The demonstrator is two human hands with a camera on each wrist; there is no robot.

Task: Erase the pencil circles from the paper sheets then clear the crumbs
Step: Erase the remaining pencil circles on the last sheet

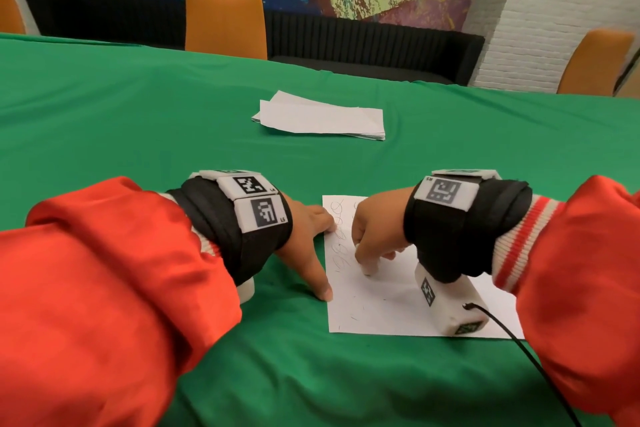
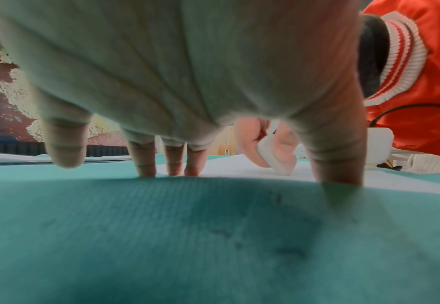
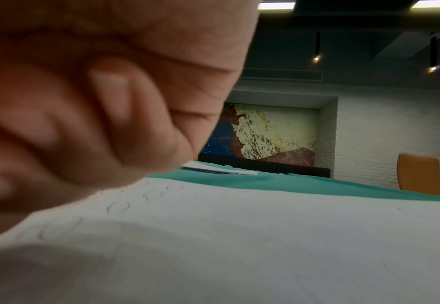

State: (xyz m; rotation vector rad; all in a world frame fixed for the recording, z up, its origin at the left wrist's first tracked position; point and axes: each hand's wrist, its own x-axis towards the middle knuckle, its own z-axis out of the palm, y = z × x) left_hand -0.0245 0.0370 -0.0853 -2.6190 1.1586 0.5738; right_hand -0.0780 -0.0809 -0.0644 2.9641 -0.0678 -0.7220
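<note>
1. Left hand point(image 1: 308, 236) lies palm down with its fingers spread, the straight fingertips point(image 2: 146, 164) pressing the left edge of the paper sheet point(image 1: 398, 305); it holds nothing.
2. Right hand point(image 1: 375, 232) is curled over the sheet, wrist raised, pinching a white eraser point(image 2: 278, 158) with its tip down on the paper.
3. Pencil circles point(image 1: 341, 246) run along the sheet's left side, between the two hands.
4. Dark crumbs point(image 1: 356, 315) lie on the sheet's near part.
5. A stack of sheets point(image 1: 322, 116) lies further back on the green tablecloth point(image 1: 138, 121).

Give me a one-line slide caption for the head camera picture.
Right hand rubs an eraser over pencil circles on a sheet while the left hand pins its edge.
</note>
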